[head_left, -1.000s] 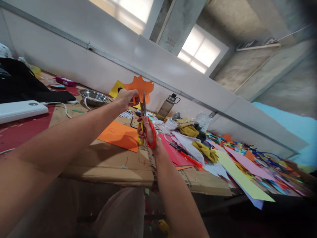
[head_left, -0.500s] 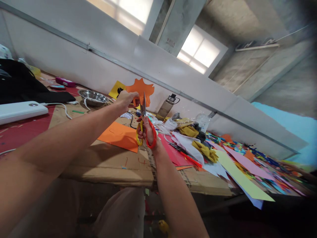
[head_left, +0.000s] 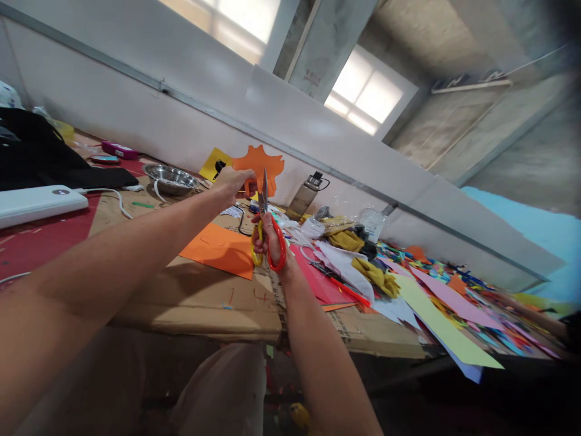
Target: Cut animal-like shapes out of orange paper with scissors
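Pinched in my left hand is an orange paper cutout with a jagged, wavy outline, held up above the table. My right hand grips scissors with one red and one yellow handle. Their blades point upward and lie against the cutout's lower edge, close to my left fingers. Below my hands, an orange sheet with faint drawn lines lies on the cardboard-covered table.
Behind my hands are a metal bowl, a yellow card and a bottle. Mustard gloves, red sheets and coloured scraps spread rightward. At left are a white power strip and black bag. Another person's arm reaches in at far right.
My hands stay nearly in place; the orange cutout has shifted very slightly right against the scissor blades. Another person's arm has come into view at the far right.
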The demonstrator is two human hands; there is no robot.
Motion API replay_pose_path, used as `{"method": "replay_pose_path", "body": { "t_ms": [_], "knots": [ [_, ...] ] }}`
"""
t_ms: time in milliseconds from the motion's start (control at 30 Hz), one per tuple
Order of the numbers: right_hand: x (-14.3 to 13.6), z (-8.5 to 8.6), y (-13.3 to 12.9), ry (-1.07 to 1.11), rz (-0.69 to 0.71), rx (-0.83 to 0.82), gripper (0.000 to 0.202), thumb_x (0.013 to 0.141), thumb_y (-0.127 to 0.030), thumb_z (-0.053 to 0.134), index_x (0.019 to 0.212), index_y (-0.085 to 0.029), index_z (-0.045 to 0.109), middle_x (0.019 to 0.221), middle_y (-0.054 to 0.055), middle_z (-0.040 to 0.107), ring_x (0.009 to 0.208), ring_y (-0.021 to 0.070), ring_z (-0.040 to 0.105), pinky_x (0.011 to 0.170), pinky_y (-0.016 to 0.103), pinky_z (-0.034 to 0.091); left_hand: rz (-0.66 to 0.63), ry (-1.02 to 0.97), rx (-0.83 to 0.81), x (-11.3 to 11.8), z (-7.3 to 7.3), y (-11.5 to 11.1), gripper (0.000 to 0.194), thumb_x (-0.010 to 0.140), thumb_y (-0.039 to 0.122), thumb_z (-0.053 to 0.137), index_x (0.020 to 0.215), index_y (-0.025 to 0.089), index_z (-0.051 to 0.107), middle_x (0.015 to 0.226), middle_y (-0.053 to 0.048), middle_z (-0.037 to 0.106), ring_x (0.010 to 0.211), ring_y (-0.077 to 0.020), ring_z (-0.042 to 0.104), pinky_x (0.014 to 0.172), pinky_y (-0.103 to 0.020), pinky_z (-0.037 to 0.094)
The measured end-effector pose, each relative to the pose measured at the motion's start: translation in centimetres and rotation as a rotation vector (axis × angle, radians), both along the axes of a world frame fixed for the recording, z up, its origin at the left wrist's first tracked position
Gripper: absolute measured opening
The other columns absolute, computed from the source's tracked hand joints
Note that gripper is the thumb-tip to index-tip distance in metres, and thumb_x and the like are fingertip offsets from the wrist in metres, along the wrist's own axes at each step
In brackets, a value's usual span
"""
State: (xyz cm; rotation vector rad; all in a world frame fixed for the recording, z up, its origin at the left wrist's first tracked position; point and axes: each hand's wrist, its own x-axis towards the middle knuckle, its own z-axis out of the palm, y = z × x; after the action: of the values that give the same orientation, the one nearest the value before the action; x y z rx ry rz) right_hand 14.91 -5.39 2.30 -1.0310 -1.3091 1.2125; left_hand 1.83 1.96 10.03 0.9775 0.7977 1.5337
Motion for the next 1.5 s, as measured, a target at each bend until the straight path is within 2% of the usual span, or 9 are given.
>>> {"method": "replay_pose_path", "body": {
  "t_ms": [533,700,900,1267,1500],
  "knots": [
    [0.0,0.2,-0.2,-0.031,0.003,0.021,0.073,0.064,-0.087,0.063,0.094,-0.022,0.052,0.059,-0.01,0.041,0.046,0.005,0.035,0.044,0.018,0.024,-0.016,0.01,0.031,0.0,-0.7,1.1,0.01,0.068,0.008,0.068,0.067,0.015,0.06,0.06,-0.003,0.063,0.053,-0.0138,0.061,0.068,-0.033,0.057],
    [0.0,0.3,-0.3,-0.019,0.014,0.013,0.071,0.066,-0.086,0.064,0.093,-0.022,0.05,0.058,-0.011,0.039,0.044,0.0037,0.032,0.043,0.017,0.022,-0.011,-0.001,0.025,0.0,-0.6,1.0,0.01,0.069,0.007,0.066,0.066,0.015,0.06,0.059,-0.002,0.061,0.051,-0.0128,0.059,0.066,-0.032,0.057],
    [0.0,0.3,-0.3,-0.011,0.019,-0.003,0.061,0.075,-0.08,0.061,0.094,-0.023,0.05,0.057,-0.01,0.04,0.043,0.0049,0.033,0.043,0.017,0.022,-0.03,-0.011,0.037,0.0,-0.7,1.1,0.014,0.066,0.007,0.07,0.068,0.016,0.06,0.059,-0.003,0.062,0.053,-0.0139,0.059,0.067,-0.034,0.058],
    [-0.1,0.4,-0.5,-0.011,-0.012,0.012,0.061,0.072,-0.079,0.065,0.09,-0.022,0.051,0.059,-0.01,0.041,0.042,0.003,0.031,0.041,0.015,0.022,-0.023,-0.014,0.021,0.0,-0.4,0.7,0.012,0.069,0.007,0.067,0.066,0.015,0.059,0.057,-0.003,0.061,0.052,-0.0135,0.059,0.063,-0.031,0.056],
    [0.0,0.5,-0.5,-0.042,-0.026,0.011,0.056,0.077,-0.077,0.063,0.09,-0.023,0.052,0.059,-0.009,0.042,0.042,0.0032,0.031,0.041,0.015,0.022,-0.032,-0.011,0.029,0.0,-0.5,0.6,0.013,0.068,0.007,0.069,0.066,0.017,0.06,0.058,-0.003,0.061,0.052,-0.0139,0.059,0.066,-0.032,0.056]
  ]
}}
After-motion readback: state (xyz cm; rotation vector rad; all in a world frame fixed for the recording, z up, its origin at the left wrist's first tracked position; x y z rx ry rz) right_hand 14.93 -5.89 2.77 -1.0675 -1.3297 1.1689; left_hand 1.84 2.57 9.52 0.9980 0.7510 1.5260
